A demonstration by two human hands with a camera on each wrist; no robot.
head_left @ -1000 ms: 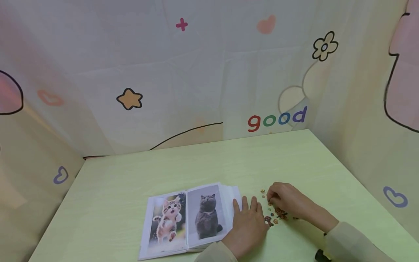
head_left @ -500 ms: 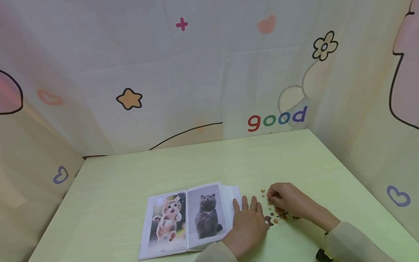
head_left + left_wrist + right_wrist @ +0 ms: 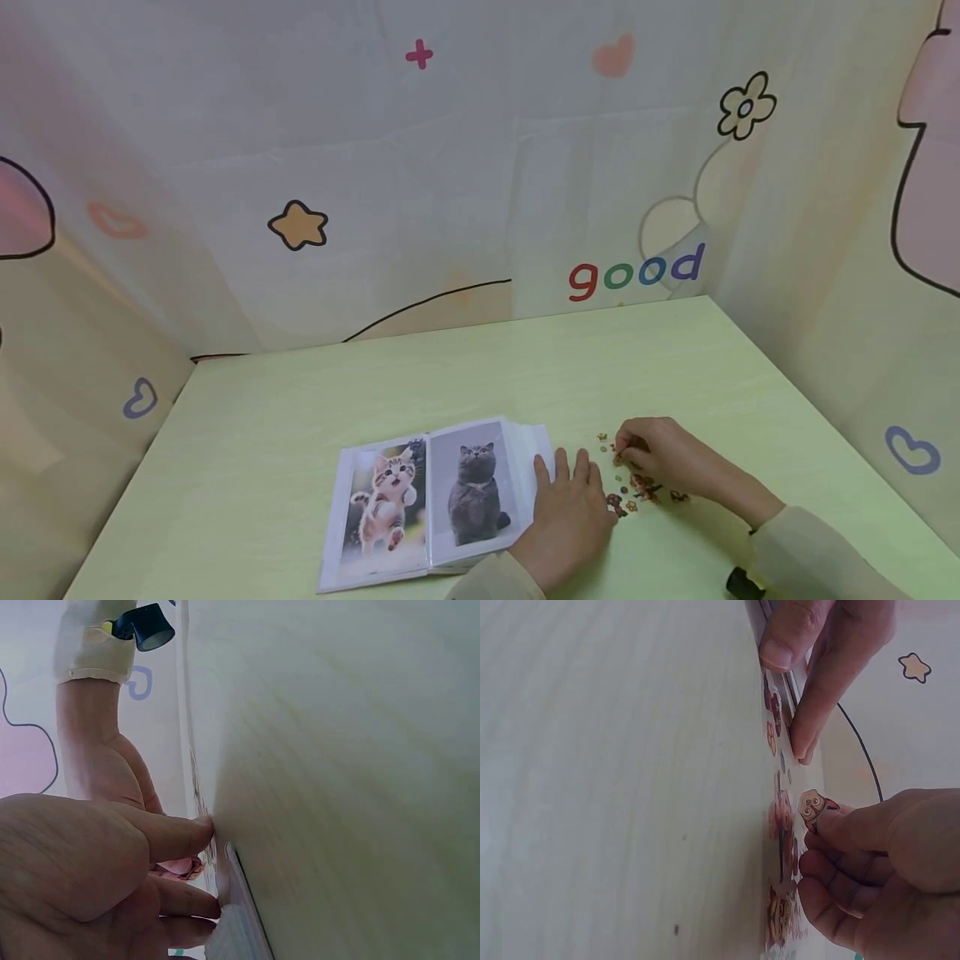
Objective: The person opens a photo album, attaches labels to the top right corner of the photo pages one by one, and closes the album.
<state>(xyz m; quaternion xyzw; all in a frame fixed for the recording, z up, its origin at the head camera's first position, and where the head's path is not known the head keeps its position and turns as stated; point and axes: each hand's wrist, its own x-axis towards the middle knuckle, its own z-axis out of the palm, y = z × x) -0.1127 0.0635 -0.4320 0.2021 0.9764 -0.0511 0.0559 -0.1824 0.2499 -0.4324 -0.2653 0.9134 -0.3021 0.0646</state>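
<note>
Printed cloth hangs around a pale green surface, bearing an orange star, a pink cross, an outlined flower and the word "good" in coloured letters. At the right hand, the grip is together: thumb and index finger pinch a small character sticker, held just above the surface and tilted, its big-eyed face showing in the right wrist view. The remaining fingers are curled beneath, nearer the palm.

Just below and beside that grip lie more small stickers, brown and reddish, spread over the surface between the two hands and close to the right one. A few tiny flower and dot shapes sit among them.

Left of these, the left hand is palm down with fingers apart, pinching nothing; its thumb is just beside the stickers, and its outer fingers lie over the right edge of an open album. On the album's left page is a striped kitten picture; on the right page, a grey cat picture. Near the right sleeve is a dark device.
</note>
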